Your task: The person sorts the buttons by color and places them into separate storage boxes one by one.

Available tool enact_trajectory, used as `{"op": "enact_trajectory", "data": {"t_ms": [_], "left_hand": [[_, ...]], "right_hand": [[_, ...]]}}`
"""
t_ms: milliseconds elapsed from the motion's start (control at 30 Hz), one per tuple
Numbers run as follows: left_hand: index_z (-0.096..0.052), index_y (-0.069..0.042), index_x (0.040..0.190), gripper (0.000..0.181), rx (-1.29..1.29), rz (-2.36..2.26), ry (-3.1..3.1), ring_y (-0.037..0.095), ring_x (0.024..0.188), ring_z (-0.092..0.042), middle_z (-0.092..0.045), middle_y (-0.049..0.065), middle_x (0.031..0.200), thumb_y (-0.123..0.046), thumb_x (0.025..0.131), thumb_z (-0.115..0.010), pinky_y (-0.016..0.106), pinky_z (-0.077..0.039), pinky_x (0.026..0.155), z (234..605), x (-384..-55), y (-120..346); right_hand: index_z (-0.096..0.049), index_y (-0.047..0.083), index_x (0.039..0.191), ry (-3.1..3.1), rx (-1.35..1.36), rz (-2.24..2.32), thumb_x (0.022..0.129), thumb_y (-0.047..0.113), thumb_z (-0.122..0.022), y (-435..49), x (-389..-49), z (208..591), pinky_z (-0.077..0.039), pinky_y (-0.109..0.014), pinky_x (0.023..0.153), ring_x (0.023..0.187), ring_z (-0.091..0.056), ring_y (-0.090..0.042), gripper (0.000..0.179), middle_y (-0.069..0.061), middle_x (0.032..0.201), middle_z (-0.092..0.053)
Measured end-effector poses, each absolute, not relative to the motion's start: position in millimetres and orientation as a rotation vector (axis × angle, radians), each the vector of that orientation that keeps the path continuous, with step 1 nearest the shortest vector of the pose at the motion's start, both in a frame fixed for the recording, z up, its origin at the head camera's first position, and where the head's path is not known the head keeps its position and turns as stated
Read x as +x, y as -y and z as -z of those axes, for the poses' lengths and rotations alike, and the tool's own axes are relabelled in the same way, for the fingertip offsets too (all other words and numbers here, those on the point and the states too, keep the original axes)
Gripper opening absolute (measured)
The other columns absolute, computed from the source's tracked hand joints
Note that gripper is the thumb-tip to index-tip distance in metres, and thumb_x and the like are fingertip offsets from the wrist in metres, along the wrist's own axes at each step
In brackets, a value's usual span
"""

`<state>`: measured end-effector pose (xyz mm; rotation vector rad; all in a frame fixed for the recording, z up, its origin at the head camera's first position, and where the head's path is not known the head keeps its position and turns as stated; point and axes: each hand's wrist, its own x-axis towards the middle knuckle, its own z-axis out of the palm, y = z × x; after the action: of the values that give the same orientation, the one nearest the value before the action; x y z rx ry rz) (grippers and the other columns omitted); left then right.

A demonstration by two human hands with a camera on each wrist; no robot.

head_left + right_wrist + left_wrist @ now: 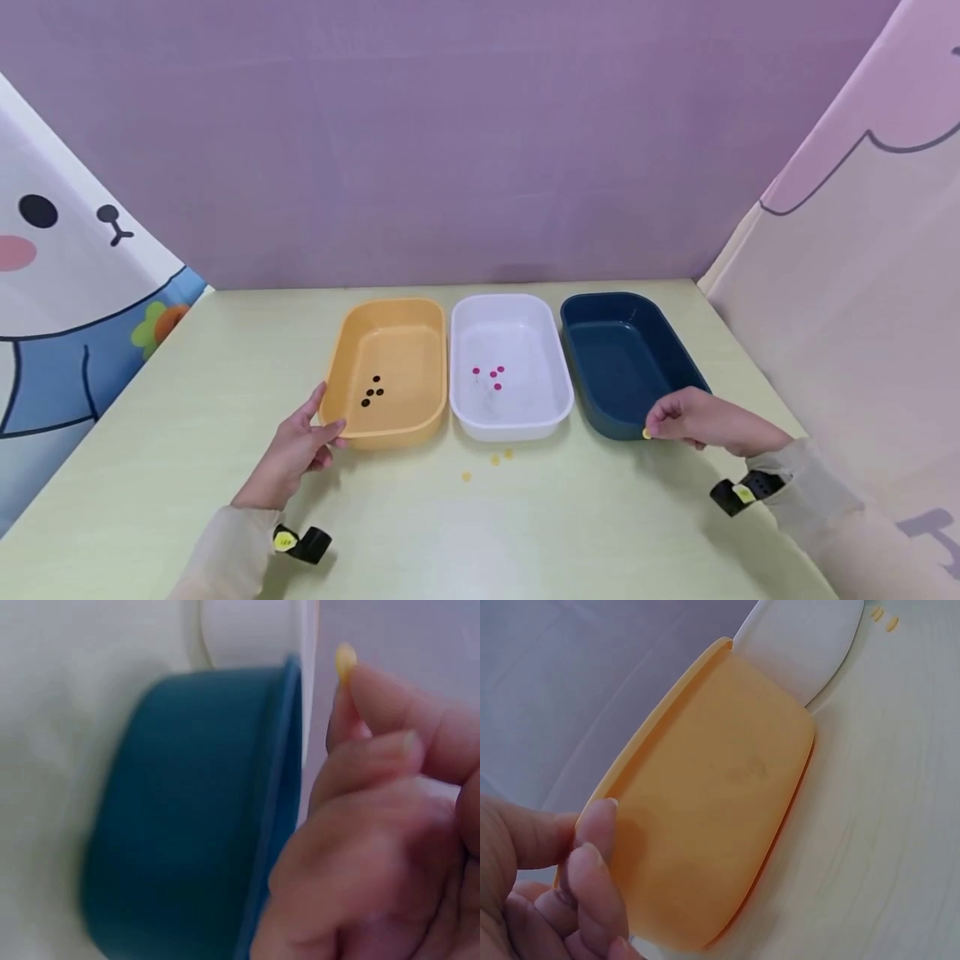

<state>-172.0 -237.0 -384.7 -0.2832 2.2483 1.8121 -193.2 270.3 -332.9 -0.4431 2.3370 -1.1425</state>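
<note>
R hand [697, 421]: thumb + forefinger pinching one small yellow disc [345, 661], up by near rim of dk blue tray [618, 367]; R wrist view has it above rim level, apart from tray. Whether over the inside or just outside, can't tell.

L hand [294, 446]: clamped on near-left corner of orange tray [408, 346], gripping the rim. Hands well apart.

White tray [510, 329] betw. the two, w/ 4 pink discs [493, 374]; 5 black discs [379, 392] in orange. 3 loose yellow discs [495, 460] on surface [525, 533], just in front of white.

Handling (my guess): discs v. light, stiff, prob. smooth plastic, so apt to slip or flick away; not fragile. Best hold = fingertips on opp. edges, light pressure. Trays look light, semi-rigid; take by rim/corner.
</note>
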Motion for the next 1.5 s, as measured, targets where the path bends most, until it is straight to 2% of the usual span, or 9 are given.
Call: {"op": "enact_trajectory", "data": {"t_ms": [133,367,433,567,733,1500], "left_hand": [[0.000,-0.020,0.155,0.076,-0.296,-1.809,-2.258,0.006,0.047,-0.047,-0.065,-0.006,0.067,-0.011,0.099,-0.051,0.020,-0.039,0.049,385,-172,237],[-0.001,-0.020,0.155,0.076,-0.319,-1.801,-2.266,0.006,0.047,-0.048,-0.064,-0.006,0.066,-0.011,0.099,-0.051,0.020,-0.039,0.049,384,-171,238],[-0.001,-0.020,0.155,0.076,-0.317,-1.807,-2.264,0.006,0.046,-0.048,-0.065,-0.006,0.066,-0.011,0.099,-0.051,0.020,-0.040,0.048,385,-170,238],[-0.001,-0.020,0.155,0.076,-0.313,-1.834,-2.247,0.005,0.045,-0.048,-0.065,-0.006,0.066,-0.011,0.099,-0.051,0.019,-0.041,0.048,385,-171,238],[-0.002,-0.021,0.155,0.075,-0.329,-1.851,-2.240,0.005,0.046,-0.048,-0.065,-0.006,0.066,-0.011,0.099,-0.051,0.019,-0.040,0.048,387,-170,238],[-0.003,-0.018,0.155,0.075,-0.329,-1.869,-2.247,0.005,0.044,-0.048,-0.064,-0.006,0.065,-0.009,0.098,-0.051,0.019,-0.041,0.048,389,-172,235]], "right_hand": [[-0.065,-0.008,0.088,-2.354,-0.468,1.098,0.090,0.008,-0.063,-273,-206,323,-0.025,-0.019,0.045,0.045,-0.030,-0.004,0.017,0.005,0.063,-0.048],[-0.061,-0.015,0.101,-2.288,-0.386,1.146,0.093,0.010,-0.061,-272,-230,309,-0.025,-0.020,0.047,0.047,-0.031,-0.006,0.026,0.006,0.059,-0.039],[-0.061,-0.015,0.100,-2.297,-0.377,1.128,0.092,0.010,-0.061,-271,-236,306,-0.024,-0.020,0.046,0.047,-0.031,-0.006,0.026,0.006,0.058,-0.037],[-0.063,-0.012,0.098,-2.344,-0.355,1.063,0.091,0.009,-0.061,-267,-250,301,-0.024,-0.020,0.046,0.045,-0.031,-0.006,0.022,0.007,0.058,-0.037],[-0.065,-0.009,0.104,-2.399,-0.347,0.960,0.094,0.011,-0.057,-262,-268,299,-0.027,-0.019,0.045,0.047,-0.033,-0.007,0.023,0.005,0.059,-0.040],[-0.060,-0.011,0.116,-2.368,-0.170,1.076,0.098,0.013,-0.053,-254,-321,314,-0.036,-0.020,0.049,0.052,-0.040,-0.007,0.031,0.005,0.060,-0.041]]}}
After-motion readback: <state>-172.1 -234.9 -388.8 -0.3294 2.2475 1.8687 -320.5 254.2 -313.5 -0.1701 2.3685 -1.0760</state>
